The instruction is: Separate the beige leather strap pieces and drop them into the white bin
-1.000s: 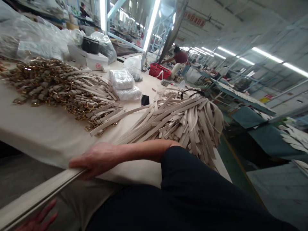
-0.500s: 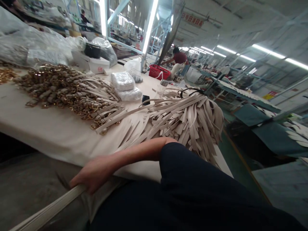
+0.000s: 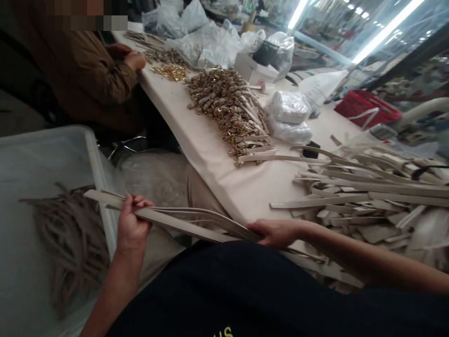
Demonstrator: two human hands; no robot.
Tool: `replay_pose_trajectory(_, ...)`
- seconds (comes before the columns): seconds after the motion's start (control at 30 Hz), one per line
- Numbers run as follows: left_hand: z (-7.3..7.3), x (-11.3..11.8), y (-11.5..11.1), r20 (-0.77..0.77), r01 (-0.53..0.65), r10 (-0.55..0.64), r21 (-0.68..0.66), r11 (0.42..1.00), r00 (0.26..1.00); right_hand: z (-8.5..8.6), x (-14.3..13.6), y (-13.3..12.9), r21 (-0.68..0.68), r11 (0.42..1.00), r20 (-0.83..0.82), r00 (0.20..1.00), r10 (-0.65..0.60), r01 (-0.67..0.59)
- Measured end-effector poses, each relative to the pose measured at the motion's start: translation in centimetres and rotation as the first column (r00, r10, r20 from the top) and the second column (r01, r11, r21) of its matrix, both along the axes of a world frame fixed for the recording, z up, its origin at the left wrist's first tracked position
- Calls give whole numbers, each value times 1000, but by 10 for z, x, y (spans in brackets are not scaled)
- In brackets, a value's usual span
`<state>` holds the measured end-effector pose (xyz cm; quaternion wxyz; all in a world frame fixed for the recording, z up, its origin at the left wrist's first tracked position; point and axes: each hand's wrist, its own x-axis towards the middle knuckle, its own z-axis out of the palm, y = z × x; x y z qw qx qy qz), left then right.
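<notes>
A few long beige straps [image 3: 189,226] stretch across my lap between both hands. My left hand [image 3: 135,220] is closed around them near one end, and their tips stick out past it over the rim of a plastic bin. Farther along, my right hand [image 3: 275,232] grips the same straps by the table edge; its fingertips are partly hidden. Beyond my right hand, a big pile of loose beige straps [image 3: 379,201] lies on the table. A heap of straps with gold buckles [image 3: 228,110] rests farther back on the cloth.
At my left stands a translucent bin [image 3: 91,154] with more straps [image 3: 75,243] inside. A co-worker's hands [image 3: 135,60] are at the table's far left, near small gold fittings [image 3: 170,72]. Plastic-wrapped packs [image 3: 289,110] and a red basket [image 3: 366,110] stand at the back.
The view has swung left, bringing the bin, the co-worker and my left hand into sight. The straps held low at the left now lie across my lap in both hands.
</notes>
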<state>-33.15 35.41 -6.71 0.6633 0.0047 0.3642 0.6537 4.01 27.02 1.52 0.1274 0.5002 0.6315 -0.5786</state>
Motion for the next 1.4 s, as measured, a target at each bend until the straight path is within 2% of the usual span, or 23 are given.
replay_pose_trajectory(0.07,-3,20,0,96,23,-17,-56,998,995,-8,-20,21,42,998,-181,982,-44,52)
replay_pose_trajectory(0.13,1,32,1,136,57,-49,-56,997,989,-19,-47,48,7,988,-349,927,-140,152)
replay_pose_trajectory(0.2,10,35,3,149,101,-99,-4,995,984,-32,-78,81,-64,978,-479,853,-205,199)
replay_pose_trajectory(0.3,27,27,8,129,99,-108,74,992,986,-47,-132,123,-159,974,-627,745,-226,162)
replay_pose_trajectory(0.37,33,23,12,44,68,-73,102,993,996,-55,-167,139,-258,964,-693,682,-234,68)
replay_pose_trajectory(0.43,32,20,15,-123,50,-35,121,991,992,-63,-195,141,-389,919,-715,649,-258,-63)
replay_pose_trajectory(0.5,26,17,18,-307,43,-2,125,991,952,-72,-212,133,-504,852,-693,655,-301,-142)
replay_pose_trajectory(0.53,22,15,19,-378,44,2,114,993,926,-76,-217,128,-542,829,-668,669,-326,-137)
replay_pose_trajectory(0.63,9,13,16,-452,89,-52,61,994,891,-81,-214,114,-559,829,-569,717,-403,22)
replay_pose_trajectory(0.7,1,15,9,-409,196,-158,51,979,899,-78,-201,112,-554,826,-510,743,-434,102)
replay_pose_trajectory(0.77,-5,20,-2,-342,312,-273,65,948,899,-72,-181,113,-597,796,-478,751,-455,102)
replay_pose_trajectory(0.9,-14,34,-27,-235,486,-451,114,867,861,-64,-137,113,-697,716,-469,742,-479,22)
replay_pose_trajectory(1.0,-15,42,-36,-235,564,-531,98,820,814,-61,-113,108,-691,722,-476,733,-486,30)
replay_pose_trajectory(1.1,-13,46,-35,-282,549,-523,16,836,804,-59,-105,105,-625,769,-470,721,-509,136)
replay_pose_trajectory(1.23,-17,48,-27,-438,404,-385,-56,913,812,-55,-112,101,-455,841,-450,740,-500,292)
replay_pose_trajectory(1.4,-24,40,-22,-675,323,-300,-96,941,674,-56,-133,97,-262,898,-467,768,-438,353)
